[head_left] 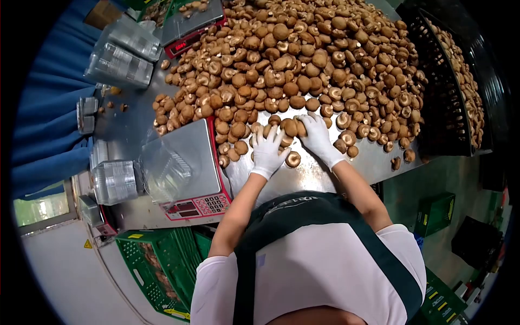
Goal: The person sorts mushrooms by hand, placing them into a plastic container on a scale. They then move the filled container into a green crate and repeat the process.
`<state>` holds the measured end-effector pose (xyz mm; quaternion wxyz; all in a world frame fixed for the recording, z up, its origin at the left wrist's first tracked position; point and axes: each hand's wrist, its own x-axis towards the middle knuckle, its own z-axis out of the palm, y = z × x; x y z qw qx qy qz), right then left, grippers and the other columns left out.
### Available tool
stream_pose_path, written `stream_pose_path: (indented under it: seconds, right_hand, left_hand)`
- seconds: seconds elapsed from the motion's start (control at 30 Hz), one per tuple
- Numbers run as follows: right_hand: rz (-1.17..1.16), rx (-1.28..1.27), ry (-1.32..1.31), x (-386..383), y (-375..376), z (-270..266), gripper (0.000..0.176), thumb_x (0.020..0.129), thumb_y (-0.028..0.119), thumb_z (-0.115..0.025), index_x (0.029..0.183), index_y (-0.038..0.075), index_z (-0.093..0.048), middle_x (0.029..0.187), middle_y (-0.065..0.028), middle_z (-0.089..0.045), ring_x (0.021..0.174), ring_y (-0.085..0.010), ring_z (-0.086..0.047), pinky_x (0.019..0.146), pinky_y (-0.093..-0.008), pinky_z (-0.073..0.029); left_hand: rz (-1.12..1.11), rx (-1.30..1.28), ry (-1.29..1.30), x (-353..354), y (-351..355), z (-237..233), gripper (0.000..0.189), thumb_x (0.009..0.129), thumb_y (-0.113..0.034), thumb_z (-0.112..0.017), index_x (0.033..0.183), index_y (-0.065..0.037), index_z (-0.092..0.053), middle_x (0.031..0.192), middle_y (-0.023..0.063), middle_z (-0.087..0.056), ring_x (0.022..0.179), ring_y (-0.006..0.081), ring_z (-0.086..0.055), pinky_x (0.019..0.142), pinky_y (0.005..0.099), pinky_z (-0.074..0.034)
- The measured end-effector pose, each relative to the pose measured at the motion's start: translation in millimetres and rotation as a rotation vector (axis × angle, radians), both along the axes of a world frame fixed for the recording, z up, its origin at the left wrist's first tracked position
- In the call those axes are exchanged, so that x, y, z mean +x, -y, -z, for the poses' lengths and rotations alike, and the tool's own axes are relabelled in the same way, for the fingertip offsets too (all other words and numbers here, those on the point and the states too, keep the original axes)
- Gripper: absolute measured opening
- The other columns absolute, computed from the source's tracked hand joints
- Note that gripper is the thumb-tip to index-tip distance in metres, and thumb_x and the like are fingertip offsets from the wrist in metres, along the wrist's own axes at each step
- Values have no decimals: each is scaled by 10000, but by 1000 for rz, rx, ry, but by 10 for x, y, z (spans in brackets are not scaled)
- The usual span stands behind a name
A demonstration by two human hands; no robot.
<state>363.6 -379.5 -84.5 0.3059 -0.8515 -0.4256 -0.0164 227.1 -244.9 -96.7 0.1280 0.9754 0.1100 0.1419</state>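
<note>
Small brown mushrooms [291, 128] lie on the counter [309, 176] between the gloved hands. The left hand [266, 156] spreads its fingers [272, 132] against some; the right hand [319, 142] touches others, fingers slightly parted. Any grip: cannot tell.

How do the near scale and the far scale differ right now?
The near scale carries clear plastic packaging; the far scale carries mushrooms. The near scale's display looks unlit, while the far scale's glows red. Both have a flat metal plate and red casing.
</note>
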Motion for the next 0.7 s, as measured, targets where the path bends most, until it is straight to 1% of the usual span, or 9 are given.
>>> stream_pose_path:
  seconds: [0.03,0.13,0.27,0.37,0.43,0.57,0.63,0.67,0.7]
  right_hand:
    - [-17,1,35,-79,57,-24,440,683,42,-627,1114,83,-547,1096,-128,-572,1125,-342,-480,943,-437,-382]
    - [-31,-62,58,-241,192,-49,447,671,24,-616,1111,61,-547,1176,-144,-537,1185,-348,-444,998,-445,-353]
    - [-147,-77,94,-445,404,9,435,687,67,-625,1117,60,-558,1182,-140,-536,1180,-328,-462,1013,-449,-358]
    - [-239,-94,132,-622,568,123,450,681,75,-635,1124,73,-559,1179,-126,-545,1176,-306,-473,1010,-459,-358]
    - [-235,-136,134,-684,599,55,459,680,82,-637,1132,86,-558,1171,-110,-557,1171,-284,-478,1013,-459,-352]
    - [-239,-119,67,-629,617,-57,476,676,68,-639,1144,87,-556,1163,-90,-567,1142,-288,-488,1018,-445,-338]
    - [-248,-140,-70,-547,554,-175,471,675,21,-622,1136,106,-572,1162,-95,-575,1141,-300,-485,1015,-431,-342]
    - [-217,-178,-195,-504,503,-280,459,683,-19,-581,1118,127,-591,1150,-110,-587,1119,-311,-499,981,-408,-384]
    - [-220,-180,-195,-445,432,-299,459,683,-19,-581,1118,127,-591,1150,-110,-587,1119,-311,-499,981,-408,-384]
  left_hand:
    - [34,11,-30,-84,45,-70,566,745,-421,-657,1221,-129,-560,1286,63,-514,1218,369,-386,1023,555,-237]
    - [54,44,-52,-324,147,-13,531,747,-412,-654,1194,-137,-573,1273,44,-525,1234,360,-379,1026,564,-229]
    - [70,48,-127,-680,218,-93,510,736,-365,-676,1195,-167,-574,1317,28,-498,1289,379,-335,1025,612,-201]
    - [107,-30,-125,-909,230,-99,549,714,-360,-691,1214,-172,-563,1363,2,-450,1314,379,-302,1052,602,-160]
    - [131,-48,-129,-996,178,-150,554,709,-350,-705,1218,-182,-566,1353,-1,-465,1325,381,-289,1062,592,-152]
    - [167,-130,-83,-1116,101,-209,499,729,-334,-702,1189,-181,-585,1300,0,-516,1323,362,-304,1075,542,-176]
    - [101,-171,-42,-1155,89,-181,495,736,-320,-699,1191,-168,-578,1305,16,-510,1304,351,-332,1059,531,-207]
    - [90,-151,-30,-1175,75,-198,514,738,-302,-700,1208,-148,-561,1322,64,-489,1281,345,-359,1044,517,-234]
    - [87,-152,-30,-1184,84,-203,514,738,-302,-700,1208,-148,-561,1322,64,-489,1281,345,-359,1044,517,-234]
